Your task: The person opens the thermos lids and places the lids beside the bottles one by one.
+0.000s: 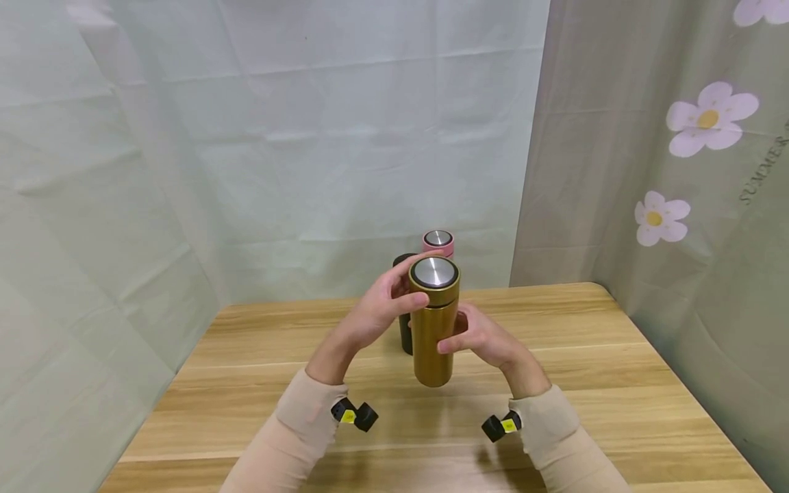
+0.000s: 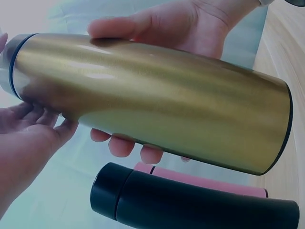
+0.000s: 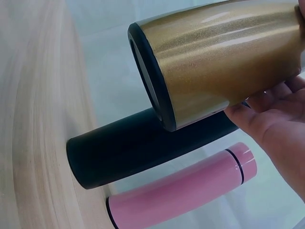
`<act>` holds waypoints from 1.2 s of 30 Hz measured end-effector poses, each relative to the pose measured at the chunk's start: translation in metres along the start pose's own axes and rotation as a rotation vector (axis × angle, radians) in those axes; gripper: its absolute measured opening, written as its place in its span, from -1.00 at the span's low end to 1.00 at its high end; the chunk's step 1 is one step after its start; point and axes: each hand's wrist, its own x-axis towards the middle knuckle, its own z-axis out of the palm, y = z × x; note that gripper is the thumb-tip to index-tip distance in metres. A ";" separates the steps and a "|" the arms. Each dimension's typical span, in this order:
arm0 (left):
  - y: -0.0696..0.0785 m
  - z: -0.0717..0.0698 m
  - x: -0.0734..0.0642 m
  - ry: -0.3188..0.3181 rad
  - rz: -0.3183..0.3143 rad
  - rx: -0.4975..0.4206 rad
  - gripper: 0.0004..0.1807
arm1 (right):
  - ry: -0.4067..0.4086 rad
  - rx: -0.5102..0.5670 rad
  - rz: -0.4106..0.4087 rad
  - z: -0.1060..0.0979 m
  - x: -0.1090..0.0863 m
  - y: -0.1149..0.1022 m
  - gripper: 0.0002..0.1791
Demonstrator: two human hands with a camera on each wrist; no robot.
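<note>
Pale cloth (image 1: 370, 137) backs the wooden table (image 1: 259, 383), over which the left hand (image 1: 377, 312) and right hand (image 1: 485, 339) both grip a gold flask (image 1: 431, 352), raised nearly upright. I'd call it the carrying step; setting down would want a level base, clear of the black bottle (image 1: 405, 335) at its eleven o'clock and the pink bottle (image 1: 439, 238) at twelve.

On the wooden table (image 1: 259, 390) (pale, streaky grain) stand a black bottle (image 3: 124, 148), just beyond the grip, and a pink bottle (image 3: 181, 192) farther back.
</note>
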 end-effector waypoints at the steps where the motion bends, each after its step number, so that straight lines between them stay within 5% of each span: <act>1: 0.000 0.000 0.000 -0.006 -0.001 0.004 0.16 | -0.005 0.003 -0.002 0.000 0.000 0.000 -0.25; 6: 0.001 -0.001 0.001 -0.011 -0.002 0.026 0.13 | -0.021 0.009 -0.002 -0.001 0.000 0.000 -0.25; 14: 0.001 0.008 0.002 0.092 0.010 -0.015 0.13 | 0.010 -0.017 0.005 -0.001 -0.001 0.000 -0.23; 26: 0.002 0.001 -0.001 -0.018 0.020 0.057 0.15 | 0.004 -0.021 -0.006 -0.001 0.000 -0.002 -0.24; 36: 0.001 -0.001 -0.003 0.001 -0.030 0.082 0.14 | -0.025 -0.005 -0.010 0.000 -0.001 0.000 -0.25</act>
